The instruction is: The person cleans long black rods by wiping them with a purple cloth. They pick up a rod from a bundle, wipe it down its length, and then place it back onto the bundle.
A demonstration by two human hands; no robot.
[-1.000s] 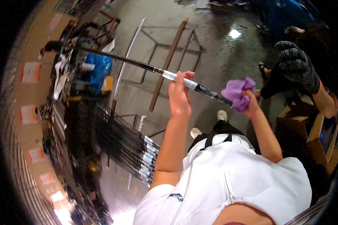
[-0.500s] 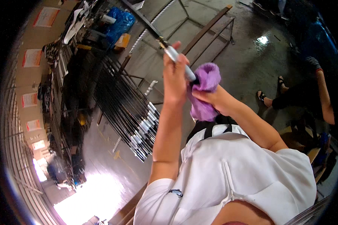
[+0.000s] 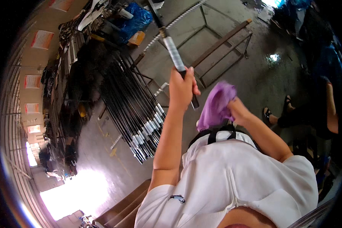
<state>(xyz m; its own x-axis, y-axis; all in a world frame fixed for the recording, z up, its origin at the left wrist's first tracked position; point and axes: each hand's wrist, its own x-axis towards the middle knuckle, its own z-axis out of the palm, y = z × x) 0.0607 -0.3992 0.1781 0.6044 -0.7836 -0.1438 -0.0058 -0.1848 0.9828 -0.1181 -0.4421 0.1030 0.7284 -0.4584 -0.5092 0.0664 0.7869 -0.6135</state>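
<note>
Rod (image 3: 174,57), slim, dark, with a glossy silver band, is gripped centre frame by the left hand (image 3: 182,89), fingers wrapped tight. Soft purple cloth (image 3: 216,106) is bunched in the right hand (image 3: 235,110), just beside. Slip is likely if grip loosens; smooth shaft. Rod bundle (image 3: 133,110) is stacked left.

Below me, a bundle of black rods (image 3: 135,110) with pale ends lies on a rack. Blue bag (image 3: 135,19) beyond. Metal frame (image 3: 220,45) on wet concrete floor (image 3: 254,76). Someone seated (image 3: 311,114) at right.
</note>
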